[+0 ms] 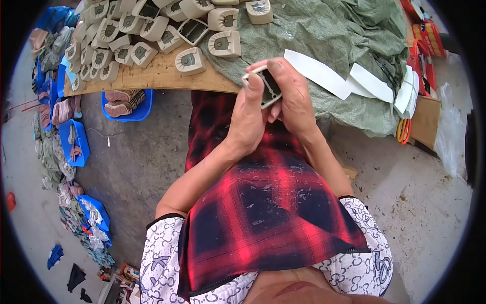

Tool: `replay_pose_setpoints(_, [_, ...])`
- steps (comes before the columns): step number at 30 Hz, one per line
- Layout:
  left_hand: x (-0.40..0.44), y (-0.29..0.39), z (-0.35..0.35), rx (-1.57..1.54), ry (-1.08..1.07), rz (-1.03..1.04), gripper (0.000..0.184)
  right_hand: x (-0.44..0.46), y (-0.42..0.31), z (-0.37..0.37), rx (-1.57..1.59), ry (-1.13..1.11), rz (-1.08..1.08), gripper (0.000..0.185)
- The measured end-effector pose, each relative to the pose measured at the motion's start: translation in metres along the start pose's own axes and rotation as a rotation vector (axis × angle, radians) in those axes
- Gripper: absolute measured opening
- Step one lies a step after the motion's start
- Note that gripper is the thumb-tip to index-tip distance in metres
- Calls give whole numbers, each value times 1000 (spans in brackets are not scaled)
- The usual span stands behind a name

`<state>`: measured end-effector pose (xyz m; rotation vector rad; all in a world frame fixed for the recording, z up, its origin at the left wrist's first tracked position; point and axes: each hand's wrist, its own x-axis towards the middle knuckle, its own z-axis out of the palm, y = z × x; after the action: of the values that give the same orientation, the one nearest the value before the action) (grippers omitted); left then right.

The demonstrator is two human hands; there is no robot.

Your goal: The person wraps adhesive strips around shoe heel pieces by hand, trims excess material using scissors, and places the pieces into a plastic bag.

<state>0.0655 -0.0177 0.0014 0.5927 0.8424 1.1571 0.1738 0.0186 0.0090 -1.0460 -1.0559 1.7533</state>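
Note:
A small beige part with a dark recessed middle (272, 87) is held between both hands above the table's front edge. My left hand (248, 114) grips its left side, with the thumb lying along the near rim. On the other side my right hand (295, 99) has its fingers wrapped round the far and right edges. Many similar beige parts (224, 44) lie at the upper left, the nearest single one (190, 61) resting on the wooden table (152, 76). The hands hide part of the held piece.
Green woven sheeting (324, 25) covers the table's right side, with white curved pieces (319, 73) on it. Orange-handled scissors (403, 130) hang at the right edge. Blue bins (129, 112) with pink and brown items stand on the floor at left. A cardboard box (425, 121) is at right.

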Motion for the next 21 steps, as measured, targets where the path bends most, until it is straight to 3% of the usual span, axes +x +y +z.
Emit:
replay_pose_setpoints(3, [3,1,1,-198,-19,17,73,7,-3,2,115,-37,1,50])
replay_pose_setpoints(5, [4,11,7,-319,-9,6,73,7,-3,16,216,80,-81,45])
replay_pose_setpoints(7, [3,3,5,-196,18,69,72,-2,-6,4,-9,-8,-107,41])
replay_pose_setpoints(9, [3,-4,-1,-91,-7,103,71,-5,-4,12,-116,89,-145,41])
replay_pose_setpoints(11, [3,-7,5,-69,100,134,73,-6,0,14,-187,130,-116,39])
replay_pose_setpoints(15, [2,-2,4,-127,140,99,76,-4,30,22,-331,173,-482,48])
replay_pose_setpoints(17, [3,0,10,-211,182,101,75,-1,26,16,-411,117,-469,47])
replay_pose_setpoints(18, [3,-2,2,-209,74,70,74,-1,23,13,-452,94,-462,46])
replay_pose_setpoints(20, [2,-7,-22,-205,-141,6,71,-5,6,6,-164,-10,-113,46])
replay_pose_setpoints(21, [-3,5,-6,-158,-11,-65,69,-4,0,-10,-102,-126,-42,46])
